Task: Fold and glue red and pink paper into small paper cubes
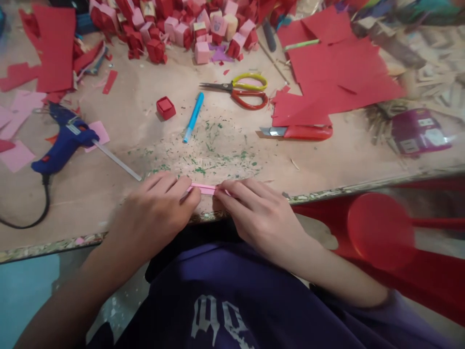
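Observation:
A narrow folded strip of pink paper stretches between my two hands at the front edge of the table. My left hand pinches its left end, and my right hand pinches the right end; the fingers cover both ends. Beyond the strip lie a blue pen and a small red paper box. Scissors with one yellow and one red handle rest open farther back. A red utility knife lies to the right, blade pointing left.
A blue glue gun with its cord lies at the left, its glue stick reaching toward my left hand. Many pink and red paper boxes are heaped at the back. Red paper sheets spread at the right, and a red stool stands below the table.

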Demonstrator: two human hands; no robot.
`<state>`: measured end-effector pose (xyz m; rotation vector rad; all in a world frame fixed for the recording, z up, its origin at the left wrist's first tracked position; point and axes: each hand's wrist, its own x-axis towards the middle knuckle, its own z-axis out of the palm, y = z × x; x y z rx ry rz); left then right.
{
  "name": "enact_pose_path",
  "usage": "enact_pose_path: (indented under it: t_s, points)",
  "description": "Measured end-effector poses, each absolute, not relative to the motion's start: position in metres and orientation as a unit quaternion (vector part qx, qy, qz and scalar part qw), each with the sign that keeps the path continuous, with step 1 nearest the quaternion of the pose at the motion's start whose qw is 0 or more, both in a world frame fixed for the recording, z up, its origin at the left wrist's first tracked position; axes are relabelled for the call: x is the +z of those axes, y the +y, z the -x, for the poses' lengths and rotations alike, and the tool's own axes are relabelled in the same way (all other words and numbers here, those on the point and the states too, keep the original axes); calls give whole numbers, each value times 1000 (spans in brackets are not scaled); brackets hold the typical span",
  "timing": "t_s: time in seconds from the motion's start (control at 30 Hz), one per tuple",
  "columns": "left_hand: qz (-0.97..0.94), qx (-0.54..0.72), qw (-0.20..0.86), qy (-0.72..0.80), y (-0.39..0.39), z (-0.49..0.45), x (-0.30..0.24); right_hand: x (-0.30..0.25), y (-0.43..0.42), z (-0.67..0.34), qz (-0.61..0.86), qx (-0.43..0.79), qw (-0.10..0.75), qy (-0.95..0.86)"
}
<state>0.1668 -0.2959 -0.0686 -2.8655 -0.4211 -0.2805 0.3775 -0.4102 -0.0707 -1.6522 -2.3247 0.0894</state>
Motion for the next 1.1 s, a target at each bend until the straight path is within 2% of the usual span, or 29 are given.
enact_pose_path:
  t_s: [0.13, 0.37, 0.77, 1.1]
  points:
    - [981, -85, 104, -141, -294, -168, -67, -75, -407, -369, 609, 13, 164, -776]
    - [986, -97, 48, -129, -287, -171, -69, -76, -402, -365, 615, 1, 134, -777]
    - [980, -91, 73, -164, -294, -175, -71, -75, -399, -360, 628, -9, 109, -771]
    - [972, -125, 18, -198, -293, -174, -75, -76, -396, -355, 650, -53, 113, -749]
